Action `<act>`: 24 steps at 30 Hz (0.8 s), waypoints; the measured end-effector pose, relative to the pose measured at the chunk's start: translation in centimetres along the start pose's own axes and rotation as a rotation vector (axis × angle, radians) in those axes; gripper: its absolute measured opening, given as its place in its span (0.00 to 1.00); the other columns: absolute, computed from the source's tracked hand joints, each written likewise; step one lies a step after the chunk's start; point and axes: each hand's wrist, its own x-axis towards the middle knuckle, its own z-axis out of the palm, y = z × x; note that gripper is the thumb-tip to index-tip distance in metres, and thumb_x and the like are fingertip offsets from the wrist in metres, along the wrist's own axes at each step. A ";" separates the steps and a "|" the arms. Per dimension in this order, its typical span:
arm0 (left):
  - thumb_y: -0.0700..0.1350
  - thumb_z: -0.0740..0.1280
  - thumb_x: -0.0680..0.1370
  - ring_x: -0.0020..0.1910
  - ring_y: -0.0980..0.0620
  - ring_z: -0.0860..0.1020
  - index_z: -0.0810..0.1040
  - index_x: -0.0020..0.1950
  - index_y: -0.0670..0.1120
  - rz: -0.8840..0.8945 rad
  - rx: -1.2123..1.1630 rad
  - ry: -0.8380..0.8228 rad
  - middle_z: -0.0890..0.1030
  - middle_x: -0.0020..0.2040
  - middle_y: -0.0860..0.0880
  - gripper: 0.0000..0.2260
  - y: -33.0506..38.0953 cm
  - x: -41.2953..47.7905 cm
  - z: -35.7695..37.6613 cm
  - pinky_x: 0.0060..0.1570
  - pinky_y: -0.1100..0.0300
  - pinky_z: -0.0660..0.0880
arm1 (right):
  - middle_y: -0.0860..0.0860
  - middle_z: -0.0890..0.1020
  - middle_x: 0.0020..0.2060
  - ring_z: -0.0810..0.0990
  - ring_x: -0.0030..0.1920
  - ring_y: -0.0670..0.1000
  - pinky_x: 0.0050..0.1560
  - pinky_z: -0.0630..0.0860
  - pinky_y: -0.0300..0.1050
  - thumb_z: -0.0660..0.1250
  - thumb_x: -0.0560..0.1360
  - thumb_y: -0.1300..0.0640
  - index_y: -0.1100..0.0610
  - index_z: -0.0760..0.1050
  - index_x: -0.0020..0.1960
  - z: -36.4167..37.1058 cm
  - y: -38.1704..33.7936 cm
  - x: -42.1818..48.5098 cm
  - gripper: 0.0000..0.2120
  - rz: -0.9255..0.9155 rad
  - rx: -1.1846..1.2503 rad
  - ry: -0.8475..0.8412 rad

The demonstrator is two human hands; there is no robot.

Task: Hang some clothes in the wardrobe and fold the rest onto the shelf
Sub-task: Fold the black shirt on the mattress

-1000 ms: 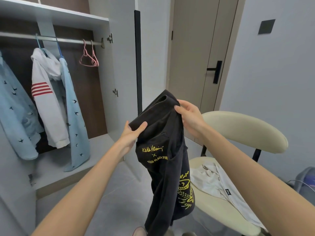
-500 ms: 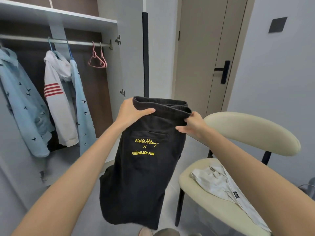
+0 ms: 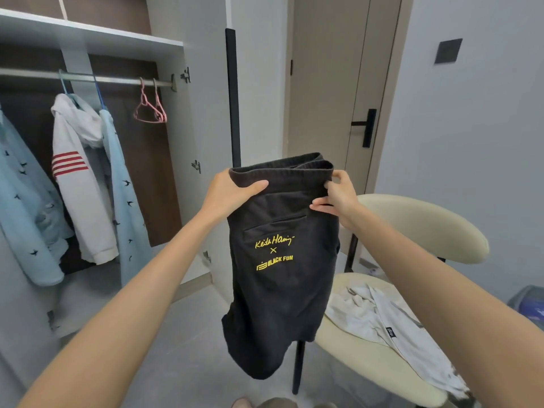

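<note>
- Wardrobe (image 3: 88, 39) stands open on our left. Its rail (image 3: 123, 79) carries a blue shirt (image 3: 26, 201), a white hoodie (image 3: 82, 201) and a second blue piece (image 3: 126, 216). The shelf (image 3: 88, 295) runs below them.
- Chair (image 3: 424, 228) is on our right, just beside the load.
- Black shorts (image 3: 282, 275) are held up in mid-air between wardrobe and chair. Waistband is on top and roughly level, legs hang straight down, so the long axis is vertical. Yellow print faces us.
- Pale garment (image 3: 382, 319) lies crumpled on the chair seat, not yet handled.
- Pink hangers (image 3: 150, 113), two of them, hang bare at the rail's right end.
- Left hand (image 3: 229, 192) grips the waistband's left corner, thumb across the front. Right hand (image 3: 338, 195) pinches the right corner. Both are clamped on the shorts.
- Our read: shorts go folded, though hanging is possible. The shelf lies down and left of the shorts and the left hand is nearer it. We'd halve the shorts first, then lead leftward.
</note>
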 end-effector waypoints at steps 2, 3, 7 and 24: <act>0.59 0.74 0.68 0.39 0.63 0.74 0.71 0.48 0.55 -0.019 -0.052 -0.018 0.73 0.41 0.62 0.16 0.5 -0.2 0.8 0.29 0.73 0.68 | 0.48 0.75 0.49 0.80 0.29 0.47 0.29 0.79 0.40 0.55 0.83 0.56 0.49 0.65 0.60 -0.4 -0.2 0.3 0.07 -0.008 -0.004 0.013; 0.58 0.74 0.68 0.39 0.63 0.74 0.71 0.46 0.56 -0.031 -0.074 -0.027 0.74 0.41 0.62 0.15 0.6 -0.2 1.1 0.28 0.75 0.68 | 0.48 0.75 0.51 0.80 0.31 0.48 0.32 0.80 0.41 0.55 0.83 0.56 0.49 0.65 0.60 -0.6 -0.2 0.4 0.07 0.003 0.008 0.015; 0.56 0.75 0.68 0.42 0.61 0.77 0.73 0.47 0.55 -0.067 -0.145 -0.066 0.77 0.43 0.59 0.15 0.4 -0.2 2.0 0.30 0.71 0.71 | 0.51 0.75 0.56 0.79 0.43 0.51 0.46 0.78 0.51 0.54 0.83 0.57 0.48 0.65 0.61 -0.9 0.4 0.7 0.10 0.109 0.083 -0.015; 0.49 0.73 0.72 0.51 0.52 0.81 0.73 0.56 0.46 0.096 -0.339 -0.562 0.81 0.53 0.48 0.17 10.2 -6.2 12.5 0.45 0.59 0.79 | 0.55 0.78 0.58 0.77 0.60 0.59 0.34 0.80 0.60 0.55 0.82 0.61 0.52 0.70 0.64 -16.5 1.0 -3.9 0.13 0.081 0.392 0.081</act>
